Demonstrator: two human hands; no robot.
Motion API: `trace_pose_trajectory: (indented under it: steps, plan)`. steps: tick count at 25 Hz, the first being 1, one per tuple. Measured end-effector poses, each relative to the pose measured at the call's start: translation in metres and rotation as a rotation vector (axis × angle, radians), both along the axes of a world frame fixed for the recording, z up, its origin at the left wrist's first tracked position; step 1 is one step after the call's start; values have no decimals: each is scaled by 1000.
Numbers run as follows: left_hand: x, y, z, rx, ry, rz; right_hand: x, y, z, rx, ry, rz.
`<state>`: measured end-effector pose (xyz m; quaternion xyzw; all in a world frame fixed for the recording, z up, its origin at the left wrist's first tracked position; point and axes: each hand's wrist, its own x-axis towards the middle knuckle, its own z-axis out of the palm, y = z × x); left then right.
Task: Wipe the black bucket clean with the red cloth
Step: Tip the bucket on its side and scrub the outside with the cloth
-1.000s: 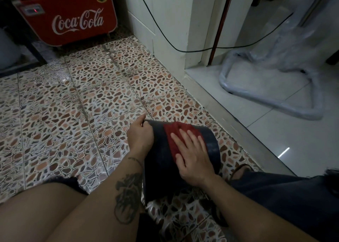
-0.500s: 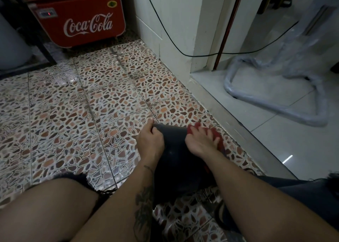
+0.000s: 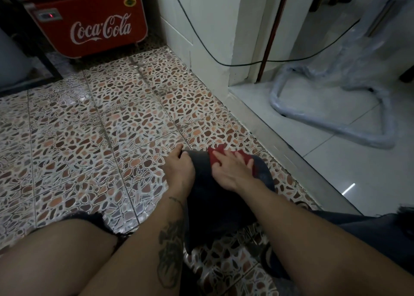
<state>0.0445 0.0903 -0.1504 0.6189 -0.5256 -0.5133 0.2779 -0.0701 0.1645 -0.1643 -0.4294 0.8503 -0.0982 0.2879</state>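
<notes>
The black bucket lies on its side on the patterned floor between my forearms, its far end pointing away from me. My left hand grips the bucket's far left edge, thumb over the rim. My right hand lies flat on the red cloth, pressing it against the bucket's upper side near the far end. Only the cloth's far edge and a strip beside my fingers show; the rest is under my palm.
A red Coca-Cola cooler stands at the back left. A white wall corner with a black cable rises ahead. A raised sill borders white tiles holding a plastic-wrapped metal frame. My knees flank the bucket.
My right hand slid the red cloth from the bucket's middle to its far end, then slightly back. The left hand kept its grip on the rim.
</notes>
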Motion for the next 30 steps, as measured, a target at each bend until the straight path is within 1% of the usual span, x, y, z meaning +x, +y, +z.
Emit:
trace_pose_trajectory:
  steps: [1,2,4,6,9,11,14,16,20,23,25,28,30]
  plan:
    - [0,0,-1,-9,-21,4,7,-4,0,-19,13,16]
    - [0,-3,-3,-9,-37,5,15,0,-2,-79,30,51]
    - [-2,-9,-5,-5,-58,-21,24,32,-14,-222,85,141]
    - [-6,-16,-3,7,-80,-41,18,70,-28,-266,145,171]
    - [-13,-20,4,6,-155,-63,-7,104,-44,-176,177,27]
    - [-13,-20,8,-4,-173,-69,-15,110,-50,-138,169,-53]
    - [-9,-21,6,3,-150,-56,-22,90,-51,-151,150,-140]
    - [-6,-21,4,-10,-141,-50,-34,66,-47,-110,143,-189]
    - [-7,-22,-3,2,-82,-37,-63,14,-39,66,152,-138]
    - [-10,-26,-6,44,-42,10,-72,-11,-34,124,115,-135]
    - [-12,-30,-8,53,-50,29,-56,-10,-28,60,138,-93]
    - [-12,-33,-10,53,-97,66,6,21,-22,-244,115,119]
    - [-13,-31,-10,47,-132,89,25,38,-20,-355,84,235]
